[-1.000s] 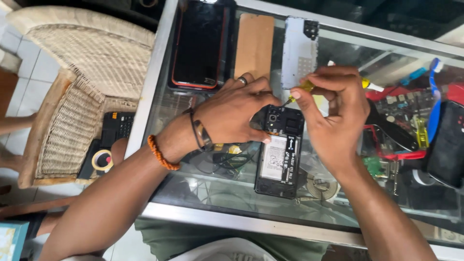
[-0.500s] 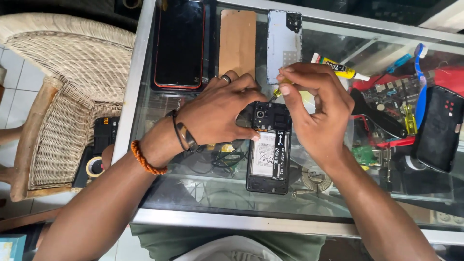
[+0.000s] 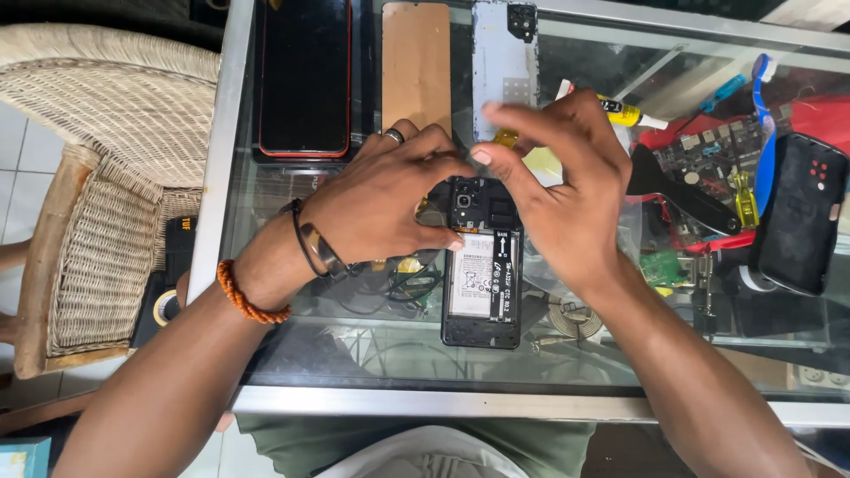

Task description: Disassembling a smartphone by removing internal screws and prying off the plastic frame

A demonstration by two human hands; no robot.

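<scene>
Left hand (image 3: 381, 199) fingers are clamping the opened phone (image 3: 482, 265); right hand (image 3: 567, 190) fingers are hovering apart just above it.

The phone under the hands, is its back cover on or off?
Off. The phone lies face down, battery and camera module exposed.

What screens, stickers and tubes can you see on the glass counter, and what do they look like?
Phone with red case: far left, dark blank screen.
Battery label: white rectangle inside the opened phone, centre.
Glue tube: behind the right hand, yellow with white nozzle.
Left hand: steadies the opened phone.
</scene>
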